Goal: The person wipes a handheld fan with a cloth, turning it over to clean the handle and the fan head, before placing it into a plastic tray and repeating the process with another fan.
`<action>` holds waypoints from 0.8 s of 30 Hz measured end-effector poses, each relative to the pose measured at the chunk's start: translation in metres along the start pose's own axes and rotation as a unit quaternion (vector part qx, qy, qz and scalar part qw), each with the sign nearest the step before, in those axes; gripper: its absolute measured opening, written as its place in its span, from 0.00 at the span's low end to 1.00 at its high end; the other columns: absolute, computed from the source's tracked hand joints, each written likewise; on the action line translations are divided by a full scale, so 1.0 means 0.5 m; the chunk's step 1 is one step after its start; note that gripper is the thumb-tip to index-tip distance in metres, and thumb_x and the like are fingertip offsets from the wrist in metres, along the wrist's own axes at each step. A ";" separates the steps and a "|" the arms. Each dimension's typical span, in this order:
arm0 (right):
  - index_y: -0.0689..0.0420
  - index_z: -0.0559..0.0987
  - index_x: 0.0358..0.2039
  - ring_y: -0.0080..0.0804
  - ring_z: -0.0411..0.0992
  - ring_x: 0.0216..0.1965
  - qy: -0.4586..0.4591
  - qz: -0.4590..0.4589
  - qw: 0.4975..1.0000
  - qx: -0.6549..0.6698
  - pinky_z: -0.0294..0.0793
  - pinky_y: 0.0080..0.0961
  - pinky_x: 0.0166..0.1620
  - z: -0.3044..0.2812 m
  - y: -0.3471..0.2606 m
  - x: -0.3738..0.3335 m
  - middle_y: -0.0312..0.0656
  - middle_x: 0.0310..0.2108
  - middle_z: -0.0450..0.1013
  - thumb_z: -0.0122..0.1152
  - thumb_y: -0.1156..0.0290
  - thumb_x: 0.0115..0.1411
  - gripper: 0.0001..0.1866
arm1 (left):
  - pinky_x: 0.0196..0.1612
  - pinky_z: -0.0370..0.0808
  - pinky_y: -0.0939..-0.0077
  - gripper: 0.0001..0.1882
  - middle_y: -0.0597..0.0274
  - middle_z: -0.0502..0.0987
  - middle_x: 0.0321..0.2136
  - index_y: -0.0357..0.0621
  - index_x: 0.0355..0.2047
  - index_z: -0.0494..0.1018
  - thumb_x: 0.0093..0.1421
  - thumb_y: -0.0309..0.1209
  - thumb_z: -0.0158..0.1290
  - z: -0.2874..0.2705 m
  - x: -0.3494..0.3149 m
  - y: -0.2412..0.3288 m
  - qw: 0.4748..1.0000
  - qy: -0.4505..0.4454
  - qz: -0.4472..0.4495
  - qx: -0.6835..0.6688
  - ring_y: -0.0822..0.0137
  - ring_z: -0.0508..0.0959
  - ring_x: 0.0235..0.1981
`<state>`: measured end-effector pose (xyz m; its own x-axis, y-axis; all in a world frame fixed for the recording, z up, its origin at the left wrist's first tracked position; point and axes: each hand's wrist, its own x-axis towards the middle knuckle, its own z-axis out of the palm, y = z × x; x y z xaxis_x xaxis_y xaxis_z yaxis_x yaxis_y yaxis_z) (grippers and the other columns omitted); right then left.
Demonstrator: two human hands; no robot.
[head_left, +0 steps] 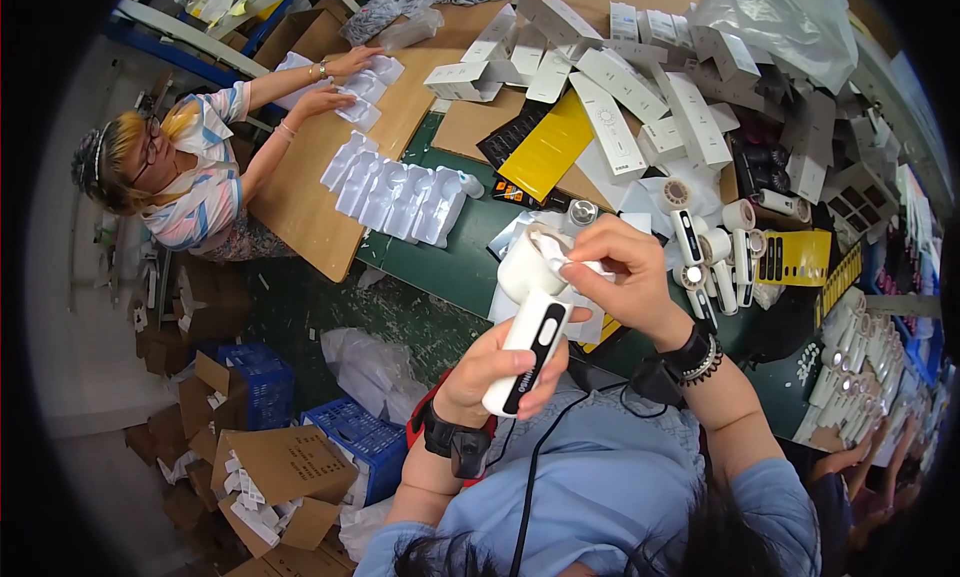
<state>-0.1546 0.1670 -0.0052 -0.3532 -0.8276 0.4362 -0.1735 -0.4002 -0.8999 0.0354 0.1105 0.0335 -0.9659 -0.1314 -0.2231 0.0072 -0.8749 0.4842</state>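
Note:
My left hand (478,379) is wrapped round the handle of a white handheld fan (520,267) with a black strip and an oval button on its front. The fan is tilted, its round head pointing up and away from me. At that head, my right hand (632,277) pinches a small white piece (552,249), perhaps tissue or cloth, against the opening. Part of the piece is hidden by my fingers. Just beyond the fan, a round silver metal part (582,213) lies on the green table (425,267).
White plastic trays (400,199) stand in a row at left, near a co-worker's hands (335,92) on more trays. White boxes (610,127) pile up at the back. Several white fans (690,237) lie right. A yellow sheet (545,147) lies ahead. Blue crates (350,437) and cartons (285,467) stand lower left.

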 end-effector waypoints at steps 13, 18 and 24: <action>0.62 0.78 0.25 0.17 0.66 0.25 -0.056 0.118 0.990 -0.055 0.63 0.12 0.26 0.010 -0.030 0.023 0.38 0.27 0.71 0.64 0.80 0.48 0.04 | 0.14 0.65 0.81 0.36 0.57 0.64 0.23 0.28 0.59 0.47 0.55 0.31 0.49 0.014 0.018 -0.003 0.985 0.095 -0.034 0.139 0.71 0.67 0.14; 0.63 0.78 0.25 0.18 0.67 0.26 -0.032 0.133 0.991 -0.002 0.64 0.13 0.27 0.010 -0.022 0.016 0.38 0.26 0.71 0.64 0.80 0.47 0.04 | 0.13 0.64 0.82 0.36 0.57 0.64 0.22 0.26 0.59 0.47 0.55 0.29 0.49 0.008 0.017 -0.002 0.985 0.086 -0.035 0.148 0.71 0.67 0.14; 0.62 0.79 0.26 0.22 0.69 0.28 -0.039 0.008 0.999 -0.010 0.66 0.17 0.30 -0.018 -0.006 -0.020 0.39 0.27 0.72 0.65 0.83 0.45 0.06 | 0.11 0.63 0.82 0.36 0.56 0.64 0.22 0.24 0.58 0.46 0.54 0.29 0.49 -0.012 -0.002 0.000 0.992 -0.016 -0.055 -0.115 0.71 0.67 0.13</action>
<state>-0.1587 0.1798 -0.0070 -0.2826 -0.8623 0.4202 -0.1881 -0.3798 -0.9058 0.0379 0.1080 0.0284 -0.9719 -0.0166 -0.2346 -0.0442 -0.9669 0.2515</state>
